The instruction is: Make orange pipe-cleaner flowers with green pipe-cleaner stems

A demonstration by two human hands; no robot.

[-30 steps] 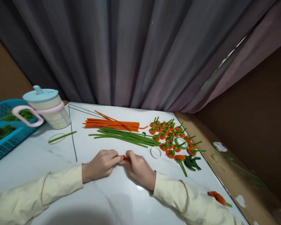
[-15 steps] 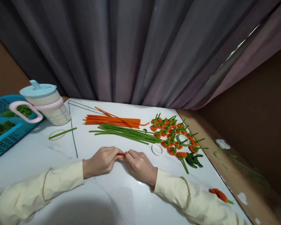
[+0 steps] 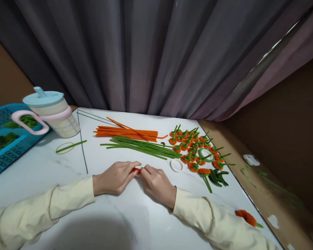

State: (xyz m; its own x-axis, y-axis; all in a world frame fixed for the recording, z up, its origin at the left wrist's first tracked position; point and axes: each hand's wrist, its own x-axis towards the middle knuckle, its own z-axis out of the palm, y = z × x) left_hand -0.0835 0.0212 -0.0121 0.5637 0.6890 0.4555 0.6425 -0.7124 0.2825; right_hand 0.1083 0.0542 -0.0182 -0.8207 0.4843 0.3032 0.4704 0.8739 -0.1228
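White table [image 3: 125, 215], grey veins; green stems [image 3: 146, 147] bundled across middle. On near side of green stems: small orange piece [image 3: 136, 170] between both hands. Left hand [image 3: 116, 177] pinches it, thumb and forefinger parted only by its thickness; right hand [image 3: 158, 182] curled closed at its other end, fingertips partly hidden. White ring [image 3: 171, 165] just beside stems' right end. Right of stems: fuzzy orange rounds [image 3: 193, 167], green stalks on. Well left of stems: blue basket [image 3: 15, 148], cup [image 3: 65, 126]. Just beyond stems: orange stems [image 3: 127, 132]; farthest, dark curtain [image 3: 146, 52].
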